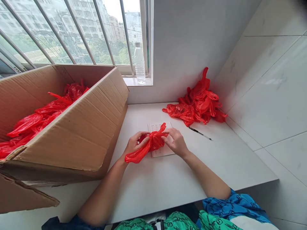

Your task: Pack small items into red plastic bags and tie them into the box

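A red plastic bag, bunched up with a knot-like gather at its middle, is held between my two hands above the table. My left hand pinches its left side, and a long loose end droops down past the fingers to the left. On the other side my right hand grips the bag's right part with thumb and fingers closed. Beneath the bag lies a white notebook with small marks on its page, partly covered by the bag and hands.
A large open cardboard box with many red bags stands at the left. More red bags are heaped at the back right, beside a pen. A clear bottle stands on the windowsill. A tiled wall bounds the white table at right.
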Demonstrator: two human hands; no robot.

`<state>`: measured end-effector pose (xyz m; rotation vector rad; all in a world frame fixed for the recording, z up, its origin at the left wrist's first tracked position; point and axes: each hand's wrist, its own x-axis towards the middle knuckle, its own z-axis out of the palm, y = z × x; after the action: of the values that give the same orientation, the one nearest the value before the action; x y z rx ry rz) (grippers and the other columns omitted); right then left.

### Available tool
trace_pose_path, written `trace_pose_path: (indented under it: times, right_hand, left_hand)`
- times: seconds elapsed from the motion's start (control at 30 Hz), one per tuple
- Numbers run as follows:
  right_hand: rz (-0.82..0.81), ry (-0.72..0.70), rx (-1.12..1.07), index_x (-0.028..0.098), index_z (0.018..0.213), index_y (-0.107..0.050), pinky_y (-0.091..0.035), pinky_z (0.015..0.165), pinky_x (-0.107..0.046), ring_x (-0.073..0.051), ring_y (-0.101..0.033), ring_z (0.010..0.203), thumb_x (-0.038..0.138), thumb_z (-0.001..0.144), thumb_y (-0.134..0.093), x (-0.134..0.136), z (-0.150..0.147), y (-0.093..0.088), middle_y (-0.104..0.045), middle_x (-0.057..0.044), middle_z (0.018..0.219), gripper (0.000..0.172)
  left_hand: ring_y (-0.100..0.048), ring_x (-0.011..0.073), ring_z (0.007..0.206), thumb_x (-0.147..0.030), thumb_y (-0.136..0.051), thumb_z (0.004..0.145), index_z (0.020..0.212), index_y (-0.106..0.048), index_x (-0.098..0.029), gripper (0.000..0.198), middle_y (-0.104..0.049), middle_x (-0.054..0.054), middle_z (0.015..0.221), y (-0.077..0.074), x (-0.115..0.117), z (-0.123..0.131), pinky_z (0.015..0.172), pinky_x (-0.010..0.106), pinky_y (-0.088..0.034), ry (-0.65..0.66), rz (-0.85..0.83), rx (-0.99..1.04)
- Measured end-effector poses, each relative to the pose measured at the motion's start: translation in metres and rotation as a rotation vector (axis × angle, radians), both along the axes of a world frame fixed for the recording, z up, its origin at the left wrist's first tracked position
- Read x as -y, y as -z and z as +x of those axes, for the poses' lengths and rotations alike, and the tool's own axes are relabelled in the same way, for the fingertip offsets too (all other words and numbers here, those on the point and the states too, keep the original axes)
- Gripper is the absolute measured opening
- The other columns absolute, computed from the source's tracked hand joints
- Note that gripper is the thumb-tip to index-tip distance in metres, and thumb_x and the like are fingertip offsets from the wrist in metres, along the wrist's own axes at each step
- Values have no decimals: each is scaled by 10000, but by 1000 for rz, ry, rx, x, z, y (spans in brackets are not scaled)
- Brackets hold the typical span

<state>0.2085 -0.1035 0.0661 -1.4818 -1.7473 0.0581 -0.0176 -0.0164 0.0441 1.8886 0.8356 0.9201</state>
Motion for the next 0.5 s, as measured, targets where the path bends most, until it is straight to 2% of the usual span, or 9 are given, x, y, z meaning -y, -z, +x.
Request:
trace_pose_path:
  times: [0.07,0.2,0.3,0.37,0.5]
  right_hand:
    - [-26,-45,56,272,1072,-633,-442,875,-390,-235,-631,977,425,955,-576,0,-15,5,-711,-38,1025,200]
    - [-39,-24,71,263,1099,-630,-427,867,-397,-244,-638,955,459,935,-610,-1,-23,12,-722,-43,1016,256]
    - [-44,-31,90,260,1080,-639,-410,873,-398,-240,-637,931,433,949,-597,-1,-22,15,-724,-42,983,221]
    - [-34,-42,121,263,1000,-657,-392,870,-390,-220,-632,887,384,977,-560,-1,-21,13,-720,-25,917,157]
    - [33,11,156,262,894,-665,-359,886,-387,-192,-609,807,341,997,-527,-1,-7,1,-693,-3,813,190]
  left_hand:
    - [-673,184,917,-465,-561,931,1133,-679,-225,335,-716,50,1090,-2,7,3,794,289,-541,57,24,-20]
    - [-664,195,1002,-440,-580,929,1097,-685,-240,281,-709,41,1102,-4,11,3,884,309,-532,73,78,-39]
    - [-671,191,940,-439,-574,931,1045,-695,-237,262,-720,36,1032,-3,13,4,837,303,-540,73,102,-48]
    - [-666,177,848,-436,-576,929,964,-702,-228,246,-723,27,937,-3,13,5,772,286,-533,43,140,-56]
    - [-642,155,765,-415,-582,928,864,-693,-203,248,-710,13,837,-2,6,2,721,264,-503,-89,212,-27]
